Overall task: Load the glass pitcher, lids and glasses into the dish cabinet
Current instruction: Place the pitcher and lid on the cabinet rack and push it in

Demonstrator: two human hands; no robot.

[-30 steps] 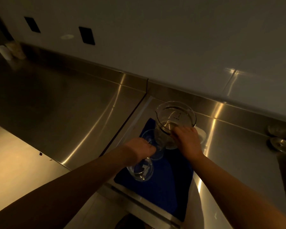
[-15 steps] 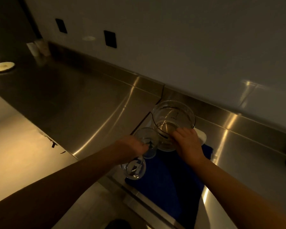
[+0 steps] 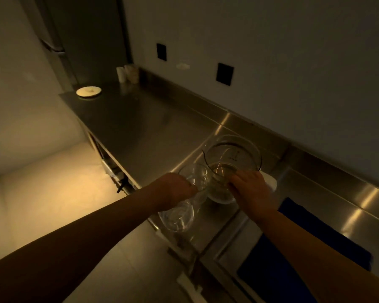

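Both forearms extend forward, nearly converging. Left hand (image 3: 176, 190): fingers curled, gripping two glasses (image 3: 184, 200). Right hand (image 3: 251, 189): fingers curled over the near rim of the pitcher (image 3: 232, 165).

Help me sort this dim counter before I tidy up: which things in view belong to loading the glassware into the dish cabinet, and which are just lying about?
Part of the job:
- glass pitcher, gripped by the right hand
- two glasses, held by the left hand

Just lying about:
- blue mat
- small white dish at the counter's far end
- white containers by the wall

Dim, warm light; glare streaks the steel, edges bend.
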